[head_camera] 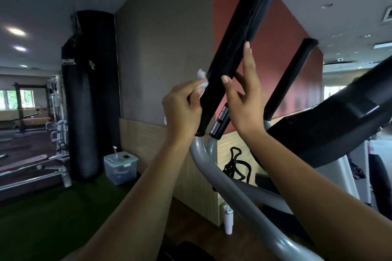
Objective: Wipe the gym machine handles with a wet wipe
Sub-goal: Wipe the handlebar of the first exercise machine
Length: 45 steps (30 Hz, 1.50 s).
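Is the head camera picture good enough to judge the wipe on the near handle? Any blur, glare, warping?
Head view: wide-angle distortion bends lines toward the edges; the room is dim, so the near handle reads flat black; the wet wipe in the left hand is bright but soft-edged; ceiling lights at left bloom.

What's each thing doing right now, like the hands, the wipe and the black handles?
left hand: pinches the wet wipe.
wet wipe: crumpled, pressed on the near handle's left side.
near handle: tilted, wipe at its lower part.
right hand: straight fingers touching the near handle.
far handle: tilted, untouched.
punching bag: hanging.
plastic box: lid on.
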{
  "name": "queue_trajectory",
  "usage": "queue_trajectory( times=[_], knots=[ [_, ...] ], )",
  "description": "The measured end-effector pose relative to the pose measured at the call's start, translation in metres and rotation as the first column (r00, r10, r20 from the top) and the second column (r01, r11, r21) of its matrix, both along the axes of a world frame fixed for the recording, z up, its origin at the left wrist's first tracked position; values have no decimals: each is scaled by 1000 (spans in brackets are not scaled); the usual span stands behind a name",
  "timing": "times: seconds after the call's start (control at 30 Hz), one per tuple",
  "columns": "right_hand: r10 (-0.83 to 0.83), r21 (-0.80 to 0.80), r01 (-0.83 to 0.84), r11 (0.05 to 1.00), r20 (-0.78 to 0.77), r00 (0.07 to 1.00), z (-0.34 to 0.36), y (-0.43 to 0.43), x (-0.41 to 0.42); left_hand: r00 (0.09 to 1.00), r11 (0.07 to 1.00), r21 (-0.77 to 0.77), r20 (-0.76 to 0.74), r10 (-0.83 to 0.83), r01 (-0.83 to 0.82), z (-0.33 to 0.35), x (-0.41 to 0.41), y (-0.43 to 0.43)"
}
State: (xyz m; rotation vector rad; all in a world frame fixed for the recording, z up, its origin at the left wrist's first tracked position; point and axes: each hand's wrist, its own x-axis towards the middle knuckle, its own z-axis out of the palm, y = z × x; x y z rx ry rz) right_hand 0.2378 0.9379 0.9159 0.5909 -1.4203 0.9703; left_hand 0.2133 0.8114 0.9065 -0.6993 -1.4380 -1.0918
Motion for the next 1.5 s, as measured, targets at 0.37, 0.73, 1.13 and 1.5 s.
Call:
queue_trajectory(
  times=[0.37, 0.73, 1.13, 1.5],
  knots=[
    [29, -15, -29, 999, 8, 1000, -10, -5, -5, 997, 997, 27, -25, -77, 77, 9, 6, 5],
    [15, -42, -12, 999, 58, 998, -25, -12, -9, 1000, 997, 77, 28, 9, -11, -63, -5, -3],
    [38, -54, -35, 998, 65, 997, -29, -14, -12, 1000, 997, 83, 17, -11, 10, -54, 0, -5],
    [-34, -30, 35, 999, 37, 999, -17, -10, -6, 995, 988, 154, 97, -22, 7, -16, -2, -6]
  ],
)
